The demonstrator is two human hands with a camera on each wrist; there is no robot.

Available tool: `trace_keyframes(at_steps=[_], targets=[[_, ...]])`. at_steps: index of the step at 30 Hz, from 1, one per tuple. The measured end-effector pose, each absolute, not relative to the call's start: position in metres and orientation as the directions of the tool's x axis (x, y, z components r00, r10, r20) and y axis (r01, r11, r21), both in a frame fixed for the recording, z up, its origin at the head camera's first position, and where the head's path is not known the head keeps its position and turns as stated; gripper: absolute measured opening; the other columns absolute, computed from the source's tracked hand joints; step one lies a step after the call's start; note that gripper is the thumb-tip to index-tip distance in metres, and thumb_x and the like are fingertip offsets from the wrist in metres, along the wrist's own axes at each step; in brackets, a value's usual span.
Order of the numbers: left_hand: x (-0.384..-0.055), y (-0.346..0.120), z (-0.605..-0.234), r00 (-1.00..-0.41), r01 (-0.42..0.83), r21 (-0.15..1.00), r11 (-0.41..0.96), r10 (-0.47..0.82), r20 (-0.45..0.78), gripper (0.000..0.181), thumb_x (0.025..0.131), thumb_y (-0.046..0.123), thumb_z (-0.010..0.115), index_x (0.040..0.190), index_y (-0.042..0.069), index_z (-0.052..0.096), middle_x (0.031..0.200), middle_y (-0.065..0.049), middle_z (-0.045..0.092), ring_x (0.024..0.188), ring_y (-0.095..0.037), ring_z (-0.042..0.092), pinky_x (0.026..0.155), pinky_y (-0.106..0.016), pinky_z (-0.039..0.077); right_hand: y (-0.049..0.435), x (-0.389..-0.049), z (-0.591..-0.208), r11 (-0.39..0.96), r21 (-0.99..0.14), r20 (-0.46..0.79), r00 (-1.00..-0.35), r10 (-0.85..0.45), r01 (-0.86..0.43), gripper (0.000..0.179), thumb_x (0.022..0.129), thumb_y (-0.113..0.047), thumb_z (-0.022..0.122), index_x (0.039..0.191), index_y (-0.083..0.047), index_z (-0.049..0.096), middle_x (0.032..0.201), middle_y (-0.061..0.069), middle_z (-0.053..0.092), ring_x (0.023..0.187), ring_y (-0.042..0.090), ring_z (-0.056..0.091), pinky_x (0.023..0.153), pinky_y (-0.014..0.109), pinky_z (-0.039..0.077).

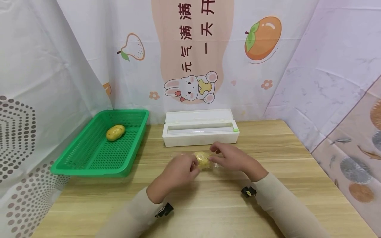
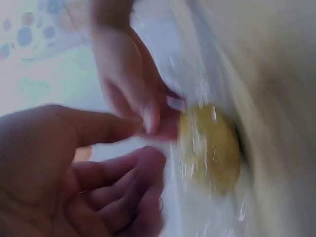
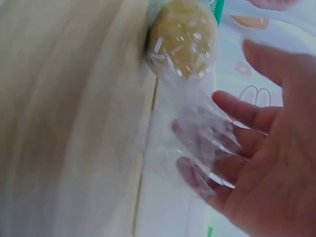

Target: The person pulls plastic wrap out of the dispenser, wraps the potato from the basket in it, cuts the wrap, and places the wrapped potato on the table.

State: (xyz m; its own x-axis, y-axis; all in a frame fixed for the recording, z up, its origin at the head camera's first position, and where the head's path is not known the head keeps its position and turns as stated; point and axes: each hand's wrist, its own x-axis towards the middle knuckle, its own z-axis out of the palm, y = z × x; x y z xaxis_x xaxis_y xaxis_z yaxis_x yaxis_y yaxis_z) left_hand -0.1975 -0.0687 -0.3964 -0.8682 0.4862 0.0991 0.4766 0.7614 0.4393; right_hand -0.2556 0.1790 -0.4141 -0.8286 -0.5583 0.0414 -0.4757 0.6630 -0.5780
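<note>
A potato (image 1: pixel 202 160) in clear plastic film lies on the table in front of the white box, between the two hands. My left hand (image 1: pixel 179 170) is just left of it, its fingers bent; the left wrist view shows a gap between thumb and fingertips, beside the wrapped potato (image 2: pixel 211 150). On the other side is my right hand (image 1: pixel 230 157), fingertips near the potato. In the right wrist view its fingers are spread and loosely bent, and a loose tail of plastic film (image 3: pixel 197 121) overlaps them.
At the back stands a white cling film box (image 1: pixel 200 138) with its lid up. A green basket (image 1: pixel 135 145) at the left holds another potato (image 1: pixel 115 132). Printed curtains (image 1: pixel 134 82) hang behind and beside the wooden table (image 1: pixel 214 211).
</note>
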Motion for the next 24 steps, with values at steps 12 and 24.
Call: trace_keyframes(at_steps=[12, 24], targets=[[-0.199, -0.076, -0.434, -0.847, -0.126, 0.931, 0.342, 0.452, -0.281, 0.055, 0.096, 0.021, 0.071, 0.133, -0.013, 0.048, 0.108, -0.017, 0.072, 0.088, -0.029, 0.077, 0.073, -0.04, 0.063, 0.172, -0.26, -0.424, 0.579, -0.674, 0.107, -0.836, -0.538, -0.459, 0.036, 0.101, -0.025, 0.069, 0.135, -0.014, 0.066, 0.123, 0.006, 0.074, 0.103, 0.019, 0.072, 0.088, 0.036, 0.059], [-0.215, -0.082, -0.441, -0.857, -0.234, 0.944, 0.231, 0.41, -0.312, 0.049, 0.099, 0.02, 0.067, 0.131, -0.013, 0.05, 0.116, -0.025, 0.069, 0.094, -0.029, 0.077, 0.081, -0.039, 0.063, 0.169, -0.26, -0.427, 0.574, -0.67, 0.066, -0.808, -0.585, -0.471, 0.043, 0.091, -0.028, 0.081, 0.126, -0.007, 0.07, 0.093, -0.002, 0.071, 0.084, 0.012, 0.069, 0.076, 0.028, 0.057]])
